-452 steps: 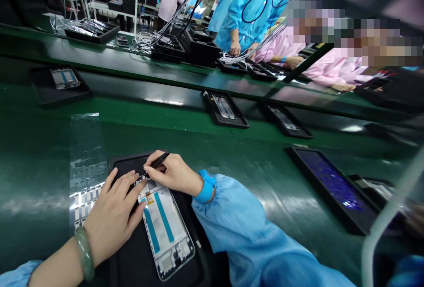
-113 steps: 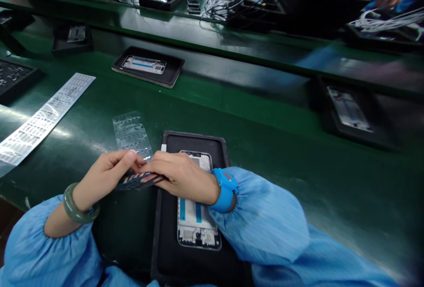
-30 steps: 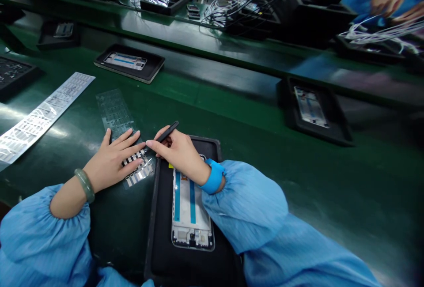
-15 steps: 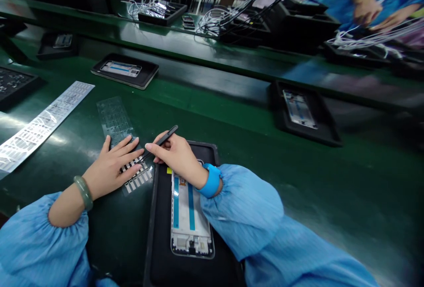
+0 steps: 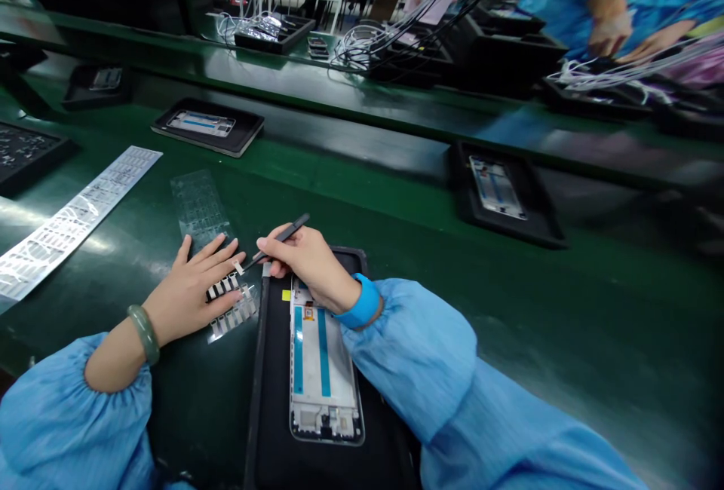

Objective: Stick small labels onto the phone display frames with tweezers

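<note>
Our right hand [image 5: 302, 264], pinching the tweezers [image 5: 281, 236], now lifts a white pad [image 5: 238, 267] clear of the sheet [image 5: 234, 310] just left of the tray [image 5: 265, 399] (tips were down a moment ago); our left hand [image 5: 189, 290] lies flat, fingers spread, pinning that sheet.

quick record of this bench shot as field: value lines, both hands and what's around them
left hand: flat, fingers spread, pressing on the sticker sheet
right hand: pinching black tweezers, tip at a small white piece over the sheet
in front: phone frame lying in a black tray
surface: green bench
beyond: another tray holding a frame
</note>
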`<state>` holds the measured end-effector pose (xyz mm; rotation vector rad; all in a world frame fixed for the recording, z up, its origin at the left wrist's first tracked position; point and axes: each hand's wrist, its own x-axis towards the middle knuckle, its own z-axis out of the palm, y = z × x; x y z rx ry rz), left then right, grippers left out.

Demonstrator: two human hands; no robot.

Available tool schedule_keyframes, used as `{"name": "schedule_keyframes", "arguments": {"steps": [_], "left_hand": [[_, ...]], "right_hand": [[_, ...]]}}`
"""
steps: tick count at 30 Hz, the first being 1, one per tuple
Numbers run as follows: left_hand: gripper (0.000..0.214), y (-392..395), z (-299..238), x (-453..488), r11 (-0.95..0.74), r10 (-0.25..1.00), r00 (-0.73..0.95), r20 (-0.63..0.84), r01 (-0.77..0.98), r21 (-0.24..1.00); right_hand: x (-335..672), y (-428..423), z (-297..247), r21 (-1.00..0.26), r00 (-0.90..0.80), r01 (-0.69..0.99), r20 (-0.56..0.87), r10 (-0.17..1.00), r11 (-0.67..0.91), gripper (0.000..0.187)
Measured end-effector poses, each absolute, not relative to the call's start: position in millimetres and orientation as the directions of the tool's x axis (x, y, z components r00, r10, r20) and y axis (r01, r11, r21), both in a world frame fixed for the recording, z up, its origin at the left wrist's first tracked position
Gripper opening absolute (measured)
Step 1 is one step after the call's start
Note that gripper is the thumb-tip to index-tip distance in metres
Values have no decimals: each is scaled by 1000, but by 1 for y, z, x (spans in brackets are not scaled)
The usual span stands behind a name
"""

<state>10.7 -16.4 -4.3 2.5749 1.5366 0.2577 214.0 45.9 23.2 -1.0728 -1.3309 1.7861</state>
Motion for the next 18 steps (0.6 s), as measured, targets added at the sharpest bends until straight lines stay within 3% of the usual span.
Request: {"name": "schedule_keyframes", "arguments": {"steps": [4,7,11,18], "left_hand": [[50,-19,5,16,-497,863,439,248,825,268],[23,-23,11,25,-466,875,295,384,727,504],[7,-26,12,34,-382,916,113,385,541,749],[8,-25,8,37,-343,926,60,372,543,766]], "right_hand": [[217,44,25,-943,-398,-168,-202,895,-288,27],[217,38,28,-951,-388,-214,-125,913,-221,27],[214,29,29,-966,-382,-221,-39,923,-132,26],[219,19,23,-975,-297,25,203,933,220,20]]}}
